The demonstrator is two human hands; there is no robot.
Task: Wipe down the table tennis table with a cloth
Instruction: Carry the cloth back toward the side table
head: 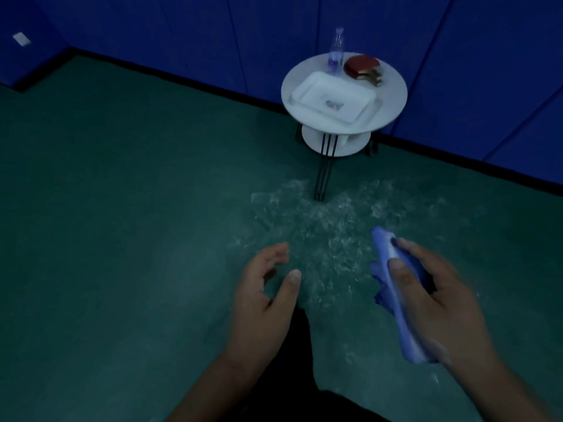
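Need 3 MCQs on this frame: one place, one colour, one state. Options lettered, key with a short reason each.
1. Where does the red paddle lie?
A. on the floor
B. on the round side table
C. in the left hand

2. What colour is the cloth?
A. blue
B. yellow
C. white

3. What is the left hand doing?
A. gripping the bottle
B. pinching the cloth
C. holding nothing, fingers loosely spread

Key: 1 B, it sits on the tabletop beside the bottle and white tray. 2 A, the blue cloth is gripped by the right hand. 3 C, nothing lies between its fingers.
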